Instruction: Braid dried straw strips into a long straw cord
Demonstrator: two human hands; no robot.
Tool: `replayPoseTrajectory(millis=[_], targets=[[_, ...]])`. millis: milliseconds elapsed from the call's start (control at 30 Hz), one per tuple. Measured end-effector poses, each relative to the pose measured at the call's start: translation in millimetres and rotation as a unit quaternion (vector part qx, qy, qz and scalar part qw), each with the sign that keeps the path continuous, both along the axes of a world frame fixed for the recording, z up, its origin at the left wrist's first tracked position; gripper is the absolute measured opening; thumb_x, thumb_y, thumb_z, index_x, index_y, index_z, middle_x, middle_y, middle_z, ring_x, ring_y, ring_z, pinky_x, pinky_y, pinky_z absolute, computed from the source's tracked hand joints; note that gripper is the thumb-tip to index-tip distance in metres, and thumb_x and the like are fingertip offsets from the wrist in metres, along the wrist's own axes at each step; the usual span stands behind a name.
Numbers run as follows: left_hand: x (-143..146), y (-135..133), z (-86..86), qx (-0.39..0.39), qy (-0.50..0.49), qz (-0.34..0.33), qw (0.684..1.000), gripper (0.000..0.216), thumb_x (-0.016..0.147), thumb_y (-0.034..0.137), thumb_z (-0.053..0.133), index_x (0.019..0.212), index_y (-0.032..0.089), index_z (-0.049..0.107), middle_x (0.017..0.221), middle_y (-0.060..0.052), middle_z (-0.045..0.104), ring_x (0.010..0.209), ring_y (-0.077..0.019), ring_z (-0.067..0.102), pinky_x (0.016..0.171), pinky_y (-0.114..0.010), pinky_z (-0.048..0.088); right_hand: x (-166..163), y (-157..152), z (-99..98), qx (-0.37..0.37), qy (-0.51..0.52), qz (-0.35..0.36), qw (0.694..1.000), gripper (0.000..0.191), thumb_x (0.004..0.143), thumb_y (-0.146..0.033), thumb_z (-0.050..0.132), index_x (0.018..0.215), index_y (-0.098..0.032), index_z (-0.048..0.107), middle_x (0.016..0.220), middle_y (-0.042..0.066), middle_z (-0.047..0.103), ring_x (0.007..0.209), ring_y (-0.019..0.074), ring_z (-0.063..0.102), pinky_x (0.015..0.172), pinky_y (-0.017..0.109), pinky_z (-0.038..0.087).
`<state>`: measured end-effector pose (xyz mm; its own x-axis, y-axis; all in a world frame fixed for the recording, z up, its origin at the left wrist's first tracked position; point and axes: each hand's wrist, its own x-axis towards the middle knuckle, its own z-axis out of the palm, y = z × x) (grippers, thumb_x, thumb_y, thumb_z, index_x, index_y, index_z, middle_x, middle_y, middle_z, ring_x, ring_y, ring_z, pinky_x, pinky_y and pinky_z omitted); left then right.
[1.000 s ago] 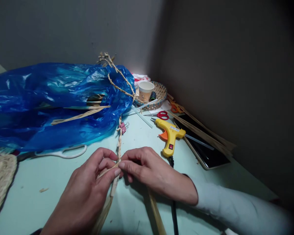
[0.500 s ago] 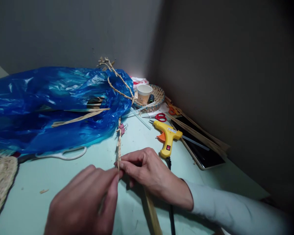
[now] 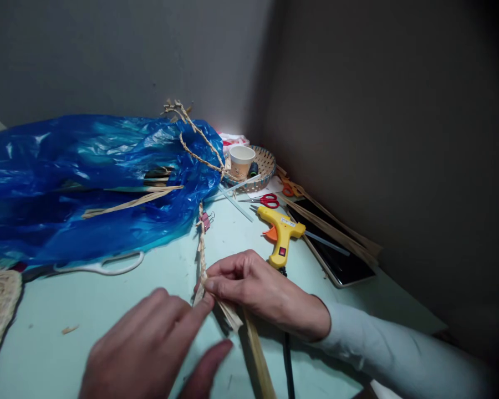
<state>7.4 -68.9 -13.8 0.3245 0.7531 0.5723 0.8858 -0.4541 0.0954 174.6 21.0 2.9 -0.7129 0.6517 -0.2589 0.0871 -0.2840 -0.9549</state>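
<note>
One straw braid (image 3: 202, 249) here, running down the middle of the table (image 3: 45, 349), one pink binder clip (image 3: 206, 221) near its far end. My right hand (image 3: 266, 293) has the near end pinched between thumb and fingers. The left hand (image 3: 145, 341) has one index fingertip at the loose strips (image 3: 229, 316) there, thumb spread away; can't tell what its other fingers are doing. Off to the right: one yellow glue gun (image 3: 281, 233), one red-handled pair of scissors (image 3: 269, 200). Further back, one basket (image 3: 268, 163) with one paper cup (image 3: 242, 162) and one dark spool (image 3: 253, 169).
</note>
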Motion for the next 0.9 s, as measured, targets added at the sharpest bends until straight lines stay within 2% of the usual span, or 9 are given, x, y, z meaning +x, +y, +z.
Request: replayPoseTrajectory(millis=[100,200,300,367,400,633,767,833,900], targets=[[-7,11,11.5,-0.16,-0.233,0.092,0.955,0.022,0.094,0.038,0.049,0.091,0.024,0.065,0.084,-0.001,0.068,0.081,-0.0193,0.061,0.077,-0.031,0.042,2,-1,-1.2,0.019,0.014,0.008,1.0,0.029,0.091,-0.029,0.057,0.072,-0.01,0.066,0.06,-0.002,0.053,0.052,0.0068,0.033,0.053,0.022,0.026],[-8,26,13.7,-0.382,-0.418,0.084,0.82,0.023,0.089,0.044,0.057,0.095,0.024,0.064,0.091,-0.001,0.068,0.089,-0.0194,0.062,0.079,-0.028,0.046,1,-1,-3.6,0.04,0.036,0.017,0.998,0.031,0.093,-0.029,0.053,0.072,-0.01,0.066,0.064,0.0,0.056,0.056,0.0082,0.04,0.057,0.022,0.033],[-4,37,4.8,-0.506,-0.548,-0.008,0.666,0.025,0.087,0.045,0.062,0.086,0.02,0.06,0.067,0.003,0.059,0.056,-0.0101,0.05,0.054,-0.021,0.042,1,0,-4.6,0.101,0.021,0.033,0.994,0.031,0.095,-0.024,0.048,0.074,-0.01,0.066,0.07,0.003,0.064,0.064,0.0111,0.051,0.067,0.023,0.041],[-2,40,-1.6,-0.537,-0.59,-0.022,0.602,0.028,0.083,0.045,0.067,0.086,0.019,0.058,0.062,0.005,0.054,0.044,-0.0042,0.03,0.041,-0.017,0.024,2,0,-3.0,0.174,-0.024,0.037,0.984,0.029,0.096,-0.022,0.047,0.078,-0.011,0.067,0.076,0.005,0.068,0.07,0.0127,0.057,0.071,0.024,0.043],[-1,40,-3.7,-0.54,-0.6,-0.019,0.59,0.029,0.081,0.046,0.068,0.088,0.019,0.058,0.063,0.005,0.055,0.043,-0.003,0.025,0.04,-0.017,0.018,3,0,-1.4,0.212,-0.051,0.04,0.975,0.027,0.096,-0.021,0.047,0.08,-0.012,0.067,0.079,0.005,0.07,0.072,0.0129,0.058,0.072,0.024,0.043],[-1,32,-0.4,-0.5,-0.544,0.053,0.672,0.033,0.083,0.048,0.063,0.094,0.017,0.064,0.054,0.007,0.045,0.041,-0.0051,0.03,0.041,-0.02,0.019,9,-9,14.4,0.431,-0.234,0.031,0.871,0.024,0.096,-0.018,0.046,0.083,-0.014,0.066,0.078,0.006,0.068,0.07,0.0144,0.057,0.067,0.026,0.037],[-2,31,1.4,-0.47,-0.502,0.094,0.72,0.036,0.083,0.048,0.062,0.07,0.015,0.066,0.053,0.004,0.048,0.043,-0.0059,0.03,0.043,-0.022,0.02,9,-13,12.7,0.496,-0.277,0.033,0.822,0.027,0.099,-0.023,0.044,0.08,-0.014,0.062,0.075,0.005,0.063,0.065,0.0141,0.052,0.062,0.027,0.033],[-1,31,0.4,-0.464,-0.504,0.104,0.721,0.039,0.081,0.049,0.064,0.062,0.015,0.065,0.049,0.004,0.044,0.042,-0.006,0.027,0.043,-0.022,0.018,9,-15,8.0,0.544,-0.275,0.017,0.793,0.026,0.099,-0.023,0.044,0.081,-0.015,0.061,0.075,0.004,0.062,0.065,0.0148,0.05,0.062,0.029,0.032],[2,31,-1.2,-0.464,-0.534,0.116,0.698,0.039,0.076,0.051,0.068,0.062,0.015,0.066,0.045,0.007,0.034,0.041,-0.0055,0.022,0.043,-0.021,0.014,9,-19,2.6,0.605,-0.27,-0.005,0.75,0.021,0.098,-0.021,0.046,0.083,-0.015,0.06,0.077,0.004,0.061,0.067,0.0164,0.049,0.063,0.031,0.032]])
